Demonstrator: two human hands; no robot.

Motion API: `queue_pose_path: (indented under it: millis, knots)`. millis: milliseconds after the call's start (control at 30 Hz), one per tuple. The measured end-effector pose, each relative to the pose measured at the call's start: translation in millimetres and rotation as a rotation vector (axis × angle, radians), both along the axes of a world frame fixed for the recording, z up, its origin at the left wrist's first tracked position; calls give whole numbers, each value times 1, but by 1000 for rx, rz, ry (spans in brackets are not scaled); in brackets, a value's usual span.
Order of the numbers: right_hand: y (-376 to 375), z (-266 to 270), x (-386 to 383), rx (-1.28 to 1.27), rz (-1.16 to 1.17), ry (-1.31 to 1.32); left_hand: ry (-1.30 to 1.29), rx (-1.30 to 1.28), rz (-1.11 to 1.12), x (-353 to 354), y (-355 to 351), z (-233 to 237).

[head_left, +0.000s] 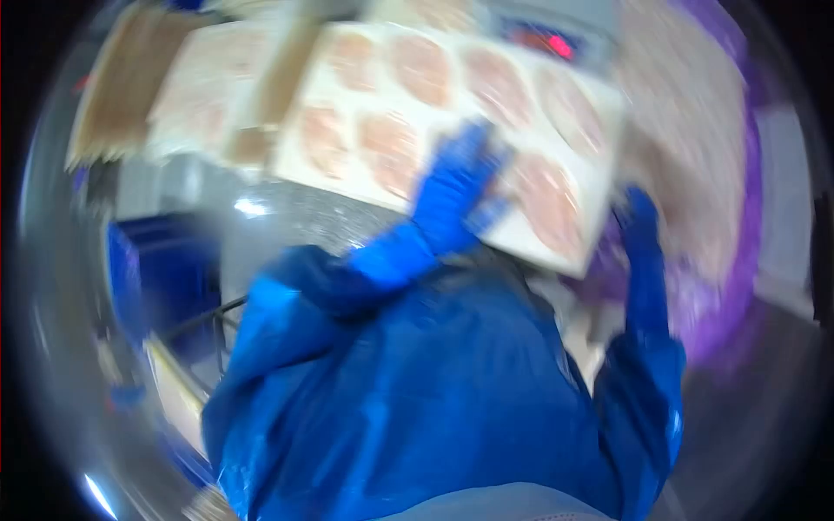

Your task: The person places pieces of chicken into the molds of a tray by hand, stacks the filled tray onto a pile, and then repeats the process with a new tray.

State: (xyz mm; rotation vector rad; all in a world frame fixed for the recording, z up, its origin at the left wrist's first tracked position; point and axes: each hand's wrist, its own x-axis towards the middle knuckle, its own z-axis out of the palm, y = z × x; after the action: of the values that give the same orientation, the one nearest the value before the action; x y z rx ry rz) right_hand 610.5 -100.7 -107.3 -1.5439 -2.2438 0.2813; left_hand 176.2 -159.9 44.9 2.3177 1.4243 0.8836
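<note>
Several flat, pale pink meat fillets (388, 152) lie in two rows on a white sheet (291, 161). My left hand (456, 187), in a blue glove, rests over the lower row with its fingers stretched out. It covers most of one fillet; just right of it lies another fillet (547, 200). Off the sheet's right edge, my right hand (640, 217), also blue-gloved, is beside a large mass of pale meat (695, 130) in a purple liner (743, 200). Motion smears the right fingers, and I cannot tell whether they hold anything.
A scale with a red lit display (556, 43) stands behind the sheet. At the upper left are another sheet with pale pieces (208, 87) and a brown stack (130, 82). A blue crate (165, 269) stands below the metal table (287, 208) at left.
</note>
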Motion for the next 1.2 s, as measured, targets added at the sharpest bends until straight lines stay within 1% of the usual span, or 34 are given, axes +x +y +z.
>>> queue_pose_path:
  millis: [33,67,100,133,167,200,267,300,367,400,433,500,533,600,667,700,733,767,800,833,867,900,933,967,1033,1067,1133,1167,1200]
  knots:
    - [7,-10,12,225,166,-214,-14,23,12,-1,-1,-3]
    - [14,-45,39,189,175,-168,-19,-16,5,-2,-2,2]
    - [16,10,17,190,291,-94,12,29,-6,-3,-1,-8]
    - [18,75,-13,184,410,-23,-19,-13,-29,-4,1,-5]
    - [19,76,-16,-76,165,320,30,59,8,-2,0,-7]
    - [17,79,-11,-363,12,543,40,52,9,-4,-2,-1]
    - [16,94,-24,-278,-82,622,20,53,29,-6,-5,-2]
    - [16,101,-25,-267,-69,625,-16,36,17,-4,-5,-5]
    - [20,121,-40,-262,-209,853,-32,56,20,-8,-1,-5]
    - [16,147,-62,-279,-183,838,-53,51,9,-9,-1,-6]
    - [23,153,-65,-277,-164,840,-75,44,-1,-8,-1,-6]
    - [34,159,-68,-339,-11,799,-90,74,11,-7,1,-9]
    - [41,158,-73,-343,-2,796,-93,91,8,-7,0,-10]
    - [61,152,-89,-136,22,1021,-101,103,6,-6,0,-14]
    - [77,177,-108,493,268,216,-101,176,3,-7,1,-16]
    - [92,166,-113,393,422,437,-201,153,-12,-10,2,-20]
    - [89,161,-137,346,418,406,-326,109,-52,-10,2,-23]
    - [80,156,-157,285,381,355,-198,129,-37,-11,0,-26]
    - [70,152,-158,148,458,76,-174,86,-25,-10,-2,-21]
    - [64,136,-155,257,425,-292,-164,39,-33,-12,-5,-10]
    - [43,155,-153,238,400,-146,-242,-41,-72,-14,-3,-7]
    - [37,156,-140,257,374,-91,-538,-189,-46,-8,-6,-1]
    - [26,162,-141,63,260,444,-832,-350,-99,-6,-5,7]
    - [18,170,-146,-168,165,961,-864,-381,-118,-6,-3,12]
    - [18,175,-147,213,170,461,-207,-81,-143,-15,13,20]
    - [15,174,-156,210,156,460,-208,-89,-155,-8,26,26]
    - [7,169,-174,271,199,101,-103,55,-281,17,53,31]
    - [4,164,-172,269,190,105,-99,50,-290,28,63,26]
    - [0,158,-168,252,202,101,30,48,-374,40,73,17]
